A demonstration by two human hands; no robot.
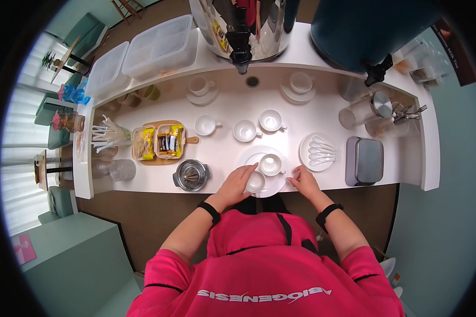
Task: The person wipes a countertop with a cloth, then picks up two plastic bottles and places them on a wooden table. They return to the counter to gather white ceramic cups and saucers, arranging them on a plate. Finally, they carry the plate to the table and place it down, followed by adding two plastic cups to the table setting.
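Observation:
Two white cups, one (pixel 270 164) toward the back and one (pixel 256 182) nearer me, stand on a large white plate (pixel 275 191) at the counter's front edge. Against the left side of the nearer cup lies my left hand (pixel 237 183), fingers extended; whether it grips the cup I cannot tell. My right hand (pixel 304 182) is just right of the plate, thumb and fingertips close together near its rim, with no object visible in them. Behind the plate stand three more white cups (pixel 205 125), (pixel 245 130), (pixel 271 120). A smaller plate (pixel 306 157) to the right holds several white spoons (pixel 321 150).
Left are a metal citrus juicer (pixel 191 175), a wooden board (pixel 192 140) under snack boxes, and straws (pixel 107 134). Right stand a metal-lidded tin (pixel 365 161), a cutlery holder (pixel 384 126) and clear containers. Cups on saucers (pixel 299 85) are at the back, below the dispenser taps (pixel 240 47).

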